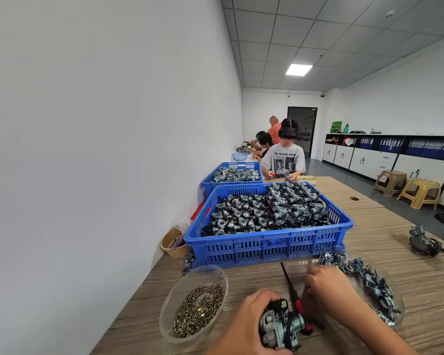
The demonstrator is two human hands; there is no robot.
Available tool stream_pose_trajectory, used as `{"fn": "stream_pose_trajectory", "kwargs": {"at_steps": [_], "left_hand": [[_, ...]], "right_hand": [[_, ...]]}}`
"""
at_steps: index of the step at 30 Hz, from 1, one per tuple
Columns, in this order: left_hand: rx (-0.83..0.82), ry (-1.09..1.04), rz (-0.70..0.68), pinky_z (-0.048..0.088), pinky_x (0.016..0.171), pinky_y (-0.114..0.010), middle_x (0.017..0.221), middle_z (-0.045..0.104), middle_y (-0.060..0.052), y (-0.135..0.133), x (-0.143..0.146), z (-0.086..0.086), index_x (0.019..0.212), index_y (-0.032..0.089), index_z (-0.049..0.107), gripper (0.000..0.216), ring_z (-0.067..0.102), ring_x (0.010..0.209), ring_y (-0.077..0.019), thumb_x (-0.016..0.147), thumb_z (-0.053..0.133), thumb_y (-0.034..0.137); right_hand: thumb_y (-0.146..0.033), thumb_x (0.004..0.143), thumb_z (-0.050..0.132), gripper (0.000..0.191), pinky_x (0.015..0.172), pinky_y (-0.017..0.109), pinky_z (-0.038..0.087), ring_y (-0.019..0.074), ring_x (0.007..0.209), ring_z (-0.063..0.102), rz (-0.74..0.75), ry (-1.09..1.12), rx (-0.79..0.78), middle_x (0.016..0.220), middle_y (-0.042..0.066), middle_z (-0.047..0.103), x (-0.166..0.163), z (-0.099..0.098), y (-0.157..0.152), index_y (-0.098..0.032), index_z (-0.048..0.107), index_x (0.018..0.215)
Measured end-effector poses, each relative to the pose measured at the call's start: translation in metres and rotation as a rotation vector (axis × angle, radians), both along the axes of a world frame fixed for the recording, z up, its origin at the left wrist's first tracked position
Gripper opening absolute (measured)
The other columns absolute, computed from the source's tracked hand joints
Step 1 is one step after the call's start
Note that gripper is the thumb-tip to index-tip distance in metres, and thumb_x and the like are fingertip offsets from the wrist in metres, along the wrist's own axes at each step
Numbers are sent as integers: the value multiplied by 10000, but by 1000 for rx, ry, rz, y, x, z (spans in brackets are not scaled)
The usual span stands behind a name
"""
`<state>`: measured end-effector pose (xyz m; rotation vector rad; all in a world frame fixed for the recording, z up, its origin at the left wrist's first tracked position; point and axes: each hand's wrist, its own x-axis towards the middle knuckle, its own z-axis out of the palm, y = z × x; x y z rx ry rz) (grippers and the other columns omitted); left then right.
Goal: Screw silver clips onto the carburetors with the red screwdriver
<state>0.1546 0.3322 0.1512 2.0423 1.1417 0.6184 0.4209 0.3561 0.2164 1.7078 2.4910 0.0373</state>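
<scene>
My left hand [249, 320] is closed round a grey metal carburetor-like part [279, 328] at the table's near edge. My right hand [327, 291] is closed on the red-and-black handle of a screwdriver [294, 296], whose dark shaft points away toward the blue crate. On the left stands a clear plastic bowl [170, 310] holding several small screws. A second clear bowl [397, 315] with several small metal clips lies under and beside my right wrist.
A blue crate [266, 244] full of dark parts stands just beyond my hands, a second blue crate [210, 185] behind it. One assembled part [424, 241] lies at the right. Several people sit along the table farther back. White wall on the left.
</scene>
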Motion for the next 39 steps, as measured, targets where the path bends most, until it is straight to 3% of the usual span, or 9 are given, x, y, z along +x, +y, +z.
{"fn": "stream_pose_trajectory", "kwargs": {"at_steps": [3,7,13,19,23,30,39], "left_hand": [[-16,34,-21,515,1217,-487,1362,743,-119,1,-4,1,1350,236,705,923,680,1284,-378,538,1059,494],[20,21,-68,531,1217,-476,1397,748,-111,-1,-6,0,1361,255,726,861,688,1312,-381,566,1010,423],[29,12,-81,557,1173,-464,1331,771,-92,-3,-5,3,1369,250,702,850,721,1229,-362,565,951,370],[-66,-58,-100,556,1112,-444,1267,788,-60,-1,-3,14,1326,257,692,830,731,1160,-334,576,1006,422],[-153,-84,-52,546,1098,-434,1327,757,-75,-2,-3,18,1321,248,652,927,698,1210,-339,515,1061,449],[-274,-94,0,530,948,-371,1168,748,-37,-13,10,31,1227,227,617,698,670,1034,-259,636,969,346],[-321,-109,10,488,812,-302,1069,681,5,-19,15,34,1187,243,492,658,581,914,-188,678,905,306]], "right_hand": [[-79,977,679,209,866,321,581,309,1010,838,4,-16,-27,1034,156,857,-4,1,-3,-146,877,982],[-85,988,657,226,871,304,573,292,1033,836,-4,-8,-53,1052,165,857,-5,4,-5,-146,874,988],[-44,985,585,294,827,300,546,294,1035,838,-56,41,-79,1047,156,863,2,2,-8,-165,830,1092],[-152,968,693,244,805,310,525,288,976,829,-113,178,-42,1035,129,862,21,6,-1,-220,750,1195],[-190,1024,631,155,870,315,538,252,991,807,-56,356,-25,1036,91,854,33,13,6,-218,783,1017],[-175,1067,599,220,926,308,574,210,1001,766,81,610,23,1061,74,810,38,14,8,-212,813,1030],[-234,1079,646,188,912,310,568,219,998,749,159,563,-62,1069,84,777,35,14,2,-216,830,1045]]}}
